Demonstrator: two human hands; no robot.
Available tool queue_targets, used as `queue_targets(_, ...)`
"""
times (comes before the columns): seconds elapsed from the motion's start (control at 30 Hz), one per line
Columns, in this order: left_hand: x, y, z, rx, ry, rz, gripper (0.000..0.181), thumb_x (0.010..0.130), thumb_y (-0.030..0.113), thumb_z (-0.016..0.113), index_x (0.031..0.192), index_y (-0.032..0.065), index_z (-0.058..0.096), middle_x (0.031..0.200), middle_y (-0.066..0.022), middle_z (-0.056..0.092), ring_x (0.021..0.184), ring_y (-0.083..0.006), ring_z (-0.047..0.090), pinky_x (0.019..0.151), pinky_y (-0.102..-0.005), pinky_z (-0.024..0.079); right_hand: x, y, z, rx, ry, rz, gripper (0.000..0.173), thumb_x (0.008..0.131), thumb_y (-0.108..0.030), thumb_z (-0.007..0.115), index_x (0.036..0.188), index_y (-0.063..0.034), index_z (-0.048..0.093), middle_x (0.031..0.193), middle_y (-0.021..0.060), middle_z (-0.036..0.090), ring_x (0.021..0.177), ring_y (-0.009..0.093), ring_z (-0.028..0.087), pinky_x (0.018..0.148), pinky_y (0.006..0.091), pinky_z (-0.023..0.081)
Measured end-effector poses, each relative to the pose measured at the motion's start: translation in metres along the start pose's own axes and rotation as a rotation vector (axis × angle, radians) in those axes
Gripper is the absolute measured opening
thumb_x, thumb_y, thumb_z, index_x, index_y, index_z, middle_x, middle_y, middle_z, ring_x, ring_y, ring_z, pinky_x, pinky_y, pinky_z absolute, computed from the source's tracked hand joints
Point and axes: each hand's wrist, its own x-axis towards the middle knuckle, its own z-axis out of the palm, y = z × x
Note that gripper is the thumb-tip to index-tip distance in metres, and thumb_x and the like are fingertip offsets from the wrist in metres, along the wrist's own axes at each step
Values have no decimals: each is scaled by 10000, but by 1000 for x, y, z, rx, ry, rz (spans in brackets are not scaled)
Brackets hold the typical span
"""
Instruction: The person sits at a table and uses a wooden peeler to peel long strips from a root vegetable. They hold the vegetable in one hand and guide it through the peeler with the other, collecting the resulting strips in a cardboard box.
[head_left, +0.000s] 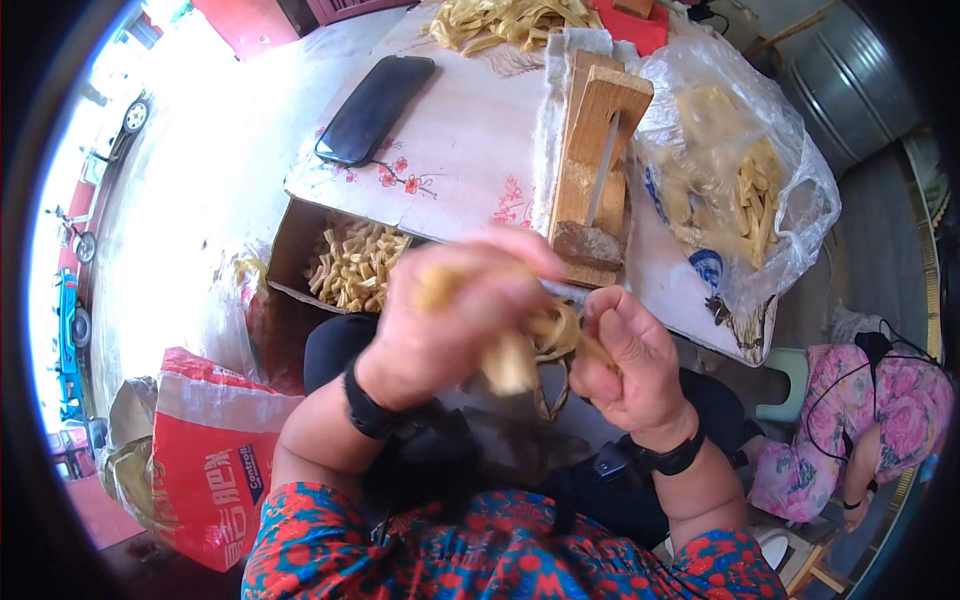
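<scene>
My left hand (465, 307), blurred by motion, is closed around a bundle of pale yellow strips (510, 364). My right hand (630, 360) pinches a thin yellow strip that runs across to the loops at that bundle. Both hands are above my lap, in front of the table's near edge. Just beyond them stands a wooden block tool (592, 172) with a narrow metal blade set upright in it. Left of my left hand, an open cardboard box (289, 244) holds many short yellow pieces (356, 262). The strips' exact material is unclear.
On the flower-printed table (457, 180) lie a black smartphone (375, 110), a heap of yellow strips (510, 22) and a clear plastic bag (795, 202) of more strips. A red-and-white sack (217, 457) stands at left. Another person in floral clothing (847, 427) is at right.
</scene>
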Motion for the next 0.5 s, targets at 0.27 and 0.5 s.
queue_targets(0.27, 12, -15, -12, 99, -64, -165, 445, 853, 391, 674, 999, -28, 640, 955, -88, 650, 852, -140, 582, 767, -269, 463, 7, -16, -11, -208, 68, -86, 243, 950, -285, 577, 1008, -64, 492, 679, 54, 563, 500, 42, 387, 451, 162, 293)
queue_targets(0.5, 20, -6, -9, 117, -22, -349, 133, 860, 130, 642, 922, 14, 624, 843, -26, 611, 742, -85, 548, 663, -233, 442, 9, -28, -6, -479, 217, -236, 134, 917, -119, 612, 996, -20, 568, 791, 55, 627, 598, 36, 485, 540, 164, 393)
